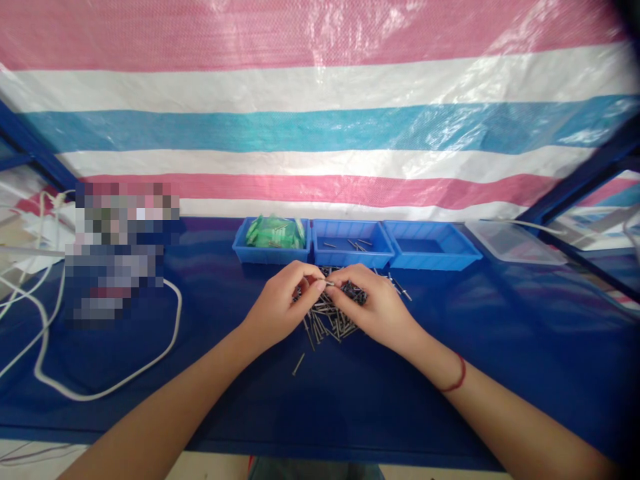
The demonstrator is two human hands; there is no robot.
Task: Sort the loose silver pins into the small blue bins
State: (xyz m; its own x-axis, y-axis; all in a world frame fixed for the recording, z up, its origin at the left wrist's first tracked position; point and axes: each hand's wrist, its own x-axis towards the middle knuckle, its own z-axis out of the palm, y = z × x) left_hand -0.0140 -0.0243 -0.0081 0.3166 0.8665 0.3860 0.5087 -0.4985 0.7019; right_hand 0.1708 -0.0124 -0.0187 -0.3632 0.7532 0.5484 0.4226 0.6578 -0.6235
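Above a pile of thin metal fasteners (325,320), shaped like nails or screws, my two hands meet at the fingertips. My left hand (283,297) is closed in a pinch on a small metal fastener (329,283). From the other side, my right hand (377,307) pinches the same piece between thumb and forefinger. Its exact kind is too small to make out. The hands cover part of the pile. One loose fastener (299,364) lies apart in front of it, and a few more (400,287) lie to the right of my right hand.
Behind the pile stand three blue bins in a row: the left bin (273,255) holds green packets (275,232), the middle bin (353,258) several fasteners. The right bin (435,260) sits beside a clear plastic lid (515,241). A white cable (100,397) loops across the table's left.
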